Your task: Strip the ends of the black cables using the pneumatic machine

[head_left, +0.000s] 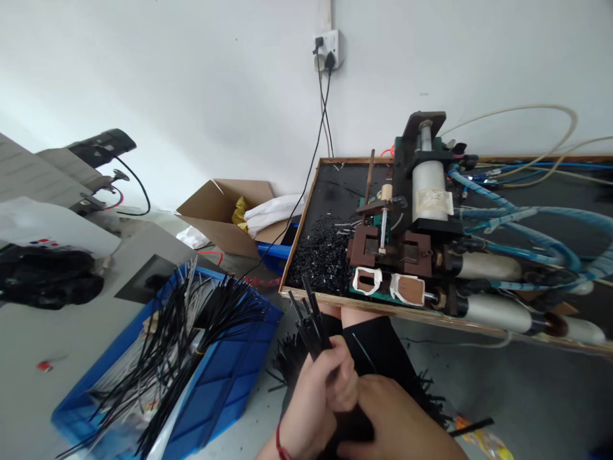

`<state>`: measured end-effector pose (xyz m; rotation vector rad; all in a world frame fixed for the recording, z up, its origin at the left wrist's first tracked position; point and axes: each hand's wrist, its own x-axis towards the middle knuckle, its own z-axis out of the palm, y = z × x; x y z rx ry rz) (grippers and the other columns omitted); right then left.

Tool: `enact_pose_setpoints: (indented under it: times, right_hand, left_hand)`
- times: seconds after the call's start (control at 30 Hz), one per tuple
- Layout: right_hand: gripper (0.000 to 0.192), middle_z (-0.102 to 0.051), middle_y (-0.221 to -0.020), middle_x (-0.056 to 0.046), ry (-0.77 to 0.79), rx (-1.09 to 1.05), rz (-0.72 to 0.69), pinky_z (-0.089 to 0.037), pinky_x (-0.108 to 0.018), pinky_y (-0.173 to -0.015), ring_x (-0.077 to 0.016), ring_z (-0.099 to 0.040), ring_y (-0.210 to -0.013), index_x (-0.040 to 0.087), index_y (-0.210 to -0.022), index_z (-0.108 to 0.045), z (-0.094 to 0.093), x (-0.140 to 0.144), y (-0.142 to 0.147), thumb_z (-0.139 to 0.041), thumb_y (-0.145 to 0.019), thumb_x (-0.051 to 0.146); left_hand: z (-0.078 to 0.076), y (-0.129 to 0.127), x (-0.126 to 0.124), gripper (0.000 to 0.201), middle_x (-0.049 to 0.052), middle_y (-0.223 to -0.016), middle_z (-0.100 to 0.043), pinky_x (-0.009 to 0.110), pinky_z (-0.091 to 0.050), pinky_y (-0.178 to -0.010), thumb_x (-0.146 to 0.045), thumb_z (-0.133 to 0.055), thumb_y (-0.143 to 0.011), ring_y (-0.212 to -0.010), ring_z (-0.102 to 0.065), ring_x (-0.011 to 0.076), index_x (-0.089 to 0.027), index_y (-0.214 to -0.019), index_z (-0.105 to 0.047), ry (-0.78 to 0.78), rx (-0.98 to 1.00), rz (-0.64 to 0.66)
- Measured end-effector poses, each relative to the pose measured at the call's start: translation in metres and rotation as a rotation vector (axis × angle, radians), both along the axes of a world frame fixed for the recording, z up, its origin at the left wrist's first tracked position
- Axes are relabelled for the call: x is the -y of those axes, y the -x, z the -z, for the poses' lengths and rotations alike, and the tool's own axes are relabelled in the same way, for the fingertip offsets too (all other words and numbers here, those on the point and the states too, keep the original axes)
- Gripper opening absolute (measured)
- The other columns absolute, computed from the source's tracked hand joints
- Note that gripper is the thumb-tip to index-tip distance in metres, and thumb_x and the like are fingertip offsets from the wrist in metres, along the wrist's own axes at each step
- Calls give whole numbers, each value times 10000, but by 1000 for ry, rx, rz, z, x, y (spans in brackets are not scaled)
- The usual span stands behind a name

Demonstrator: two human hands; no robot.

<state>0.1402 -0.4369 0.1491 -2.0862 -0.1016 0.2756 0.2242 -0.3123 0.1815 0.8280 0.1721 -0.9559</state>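
The left hand [318, 390] was shut around a bunch of black sticks [311, 322], low & in front of the counter [316, 297]. The right hand [397, 418] cupped the bottom of the bunch; can't tell if it gripped. Best to hold the sticks snug & keep the ends even. The blue bin [225, 377] held lots more black sticks w/ some white ones. The cardboard box [225, 207] held yellow & white stuff.
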Motion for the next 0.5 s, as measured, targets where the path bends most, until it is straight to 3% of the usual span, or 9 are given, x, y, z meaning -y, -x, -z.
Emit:
enact_pose_setpoints:
  times: [0.23,0.37,0.43,0.5]
  right_hand:
    - [374,-859,-904,-41,272,-179,-68,-399,-293,-596,-319,-811,-758,261,-1019,-731,24,-8,10,-738,-659,158]
    - [258,-844,-876,-85,369,-298,2,-391,-311,-622,-376,-803,-821,255,-963,-733,29,6,25,-721,-707,218]
    - [208,-832,-857,-94,372,-361,29,-415,-319,-643,-369,-790,-818,244,-927,-745,29,14,37,-696,-729,200]
    - [192,-813,-813,-58,251,-384,48,-432,-300,-640,-306,-768,-765,240,-877,-743,30,18,50,-664,-730,144]
  left_hand:
    - [3,-7,-9,391,-135,-453,-237,198,-145,-405,-357,-795,-844,-422,-65,57,-207,-639,-498,24,-42,-98]
    - [4,-13,-22,350,-129,-456,-240,210,-151,-400,-330,-769,-892,-419,-56,66,-196,-649,-555,87,-41,-142]
    - [5,-19,-28,338,-127,-467,-236,214,-167,-408,-331,-749,-917,-423,-60,72,-196,-664,-571,104,-31,-172]
    - [7,-23,-32,327,-122,-469,-231,218,-187,-415,-323,-695,-961,-420,-75,78,-195,-680,-590,131,-12,-176]
